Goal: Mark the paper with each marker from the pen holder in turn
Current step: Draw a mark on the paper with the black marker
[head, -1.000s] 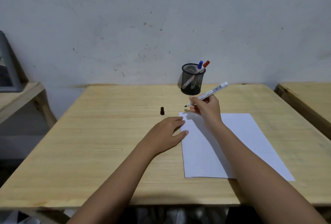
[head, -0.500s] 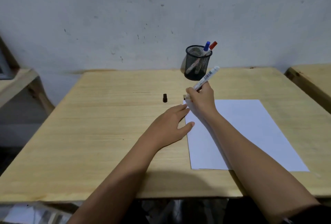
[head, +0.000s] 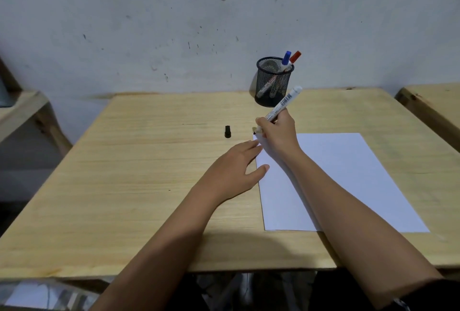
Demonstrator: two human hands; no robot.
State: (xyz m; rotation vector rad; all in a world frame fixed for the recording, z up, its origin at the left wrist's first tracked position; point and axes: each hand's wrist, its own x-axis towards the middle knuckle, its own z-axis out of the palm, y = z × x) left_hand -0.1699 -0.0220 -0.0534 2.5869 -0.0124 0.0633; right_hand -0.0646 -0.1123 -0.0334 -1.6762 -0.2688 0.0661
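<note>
A white sheet of paper lies on the right half of the wooden table. My right hand grips an uncapped white marker, its black tip down at the paper's far left corner. My left hand rests flat at the paper's left edge, fingers spread, thumb on the sheet. The marker's black cap stands on the table left of the tip. A black mesh pen holder at the table's back holds a blue-capped marker and a red-capped marker.
A stained white wall rises right behind the table. A second wooden table stands at the right edge of view. A wooden shelf sits at the left. The near table edge runs just above my elbows.
My right hand has lowered the marker from above the table until its tip sits at the paper's far left corner. The view has tilted down. My left hand stays at the paper's edge.
</note>
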